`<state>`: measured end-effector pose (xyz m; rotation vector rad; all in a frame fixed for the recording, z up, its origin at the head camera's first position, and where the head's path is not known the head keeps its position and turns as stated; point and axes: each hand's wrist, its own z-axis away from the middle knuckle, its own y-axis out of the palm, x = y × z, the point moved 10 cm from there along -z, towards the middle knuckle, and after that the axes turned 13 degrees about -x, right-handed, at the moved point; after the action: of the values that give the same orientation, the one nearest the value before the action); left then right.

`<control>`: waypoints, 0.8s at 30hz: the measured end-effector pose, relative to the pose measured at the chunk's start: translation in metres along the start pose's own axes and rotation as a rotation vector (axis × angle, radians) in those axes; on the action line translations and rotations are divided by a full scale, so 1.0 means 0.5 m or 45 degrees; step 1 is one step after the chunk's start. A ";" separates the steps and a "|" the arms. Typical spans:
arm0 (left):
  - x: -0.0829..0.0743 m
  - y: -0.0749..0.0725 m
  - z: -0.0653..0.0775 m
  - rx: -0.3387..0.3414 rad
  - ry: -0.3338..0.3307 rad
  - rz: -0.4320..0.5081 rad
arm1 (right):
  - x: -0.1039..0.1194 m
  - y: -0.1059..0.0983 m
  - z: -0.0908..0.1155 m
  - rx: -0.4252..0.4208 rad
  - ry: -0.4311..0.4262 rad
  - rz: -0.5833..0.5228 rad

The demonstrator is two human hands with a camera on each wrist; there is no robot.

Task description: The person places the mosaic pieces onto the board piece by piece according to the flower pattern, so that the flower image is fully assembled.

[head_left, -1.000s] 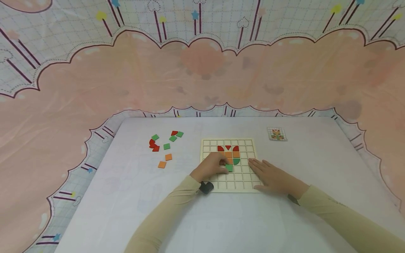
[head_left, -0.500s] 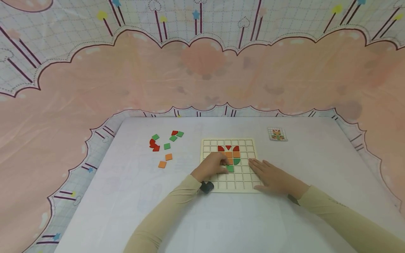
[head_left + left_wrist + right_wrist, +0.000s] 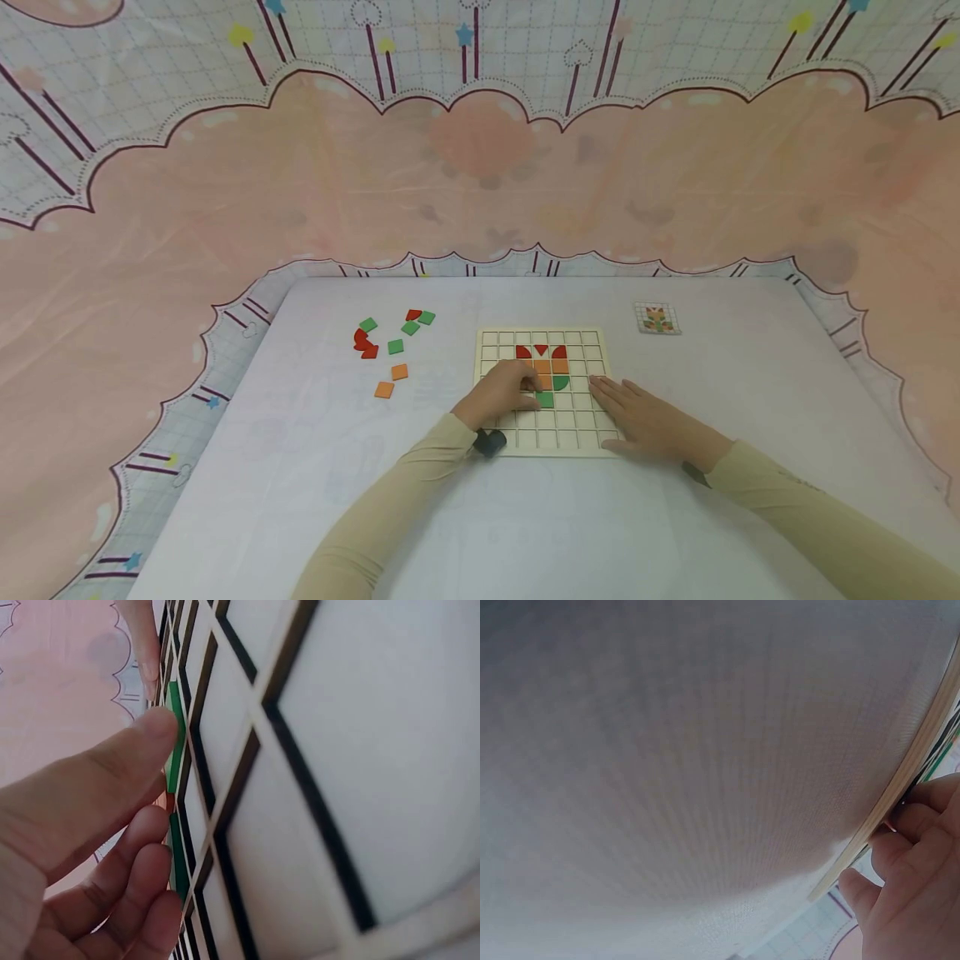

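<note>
**Grid board (image 3: 577,421): right hand (image 3: 651,419) resting on its right side, left hand (image 3: 500,393) pinching green square tile (image 3: 546,401)**

Patterned cloth (image 3: 337,192) is hanging behind the white table (image 3: 262,467). Board is lying flat mid-table. Right hand is lying across its right edge, fingers extended, gripping nothing. Left hand is reaching over its left half, thumb and curled fingers closing on the tile. Picture card (image 3: 657,318) is lying beyond the board, to the right. Loose pieces are lying left of the board: green squares (image 3: 396,347), red pieces (image 3: 370,352), two orange squares (image 3: 384,390). On the board, red and orange pieces are forming rows; rounded green piece (image 3: 561,383) is sitting right of the lowest visible orange one (image 3: 544,382). Pinched tile is sitting just below that orange; can't tell if fully seated.
</note>
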<state>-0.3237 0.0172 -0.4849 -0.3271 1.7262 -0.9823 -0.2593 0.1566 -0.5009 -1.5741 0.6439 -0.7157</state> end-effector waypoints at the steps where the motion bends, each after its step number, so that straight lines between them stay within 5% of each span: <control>1: 0.000 -0.001 0.001 0.004 -0.003 0.014 | 0.000 0.000 0.000 -0.003 -0.002 0.003; 13: 0.036 -0.026 -0.013 0.030 0.000 0.055 | -0.003 0.004 0.000 0.002 -0.008 0.014; 20: 0.055 -0.083 -0.017 -0.004 0.038 0.054 | -0.005 0.006 0.001 0.003 -0.006 0.016; 24: 0.090 -0.119 -0.018 -0.036 -0.033 0.057 | -0.005 0.007 0.002 0.001 -0.006 0.014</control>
<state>-0.3638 -0.0443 -0.4695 -0.3175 1.7179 -0.9182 -0.2603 0.1586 -0.5044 -1.5698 0.6483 -0.7033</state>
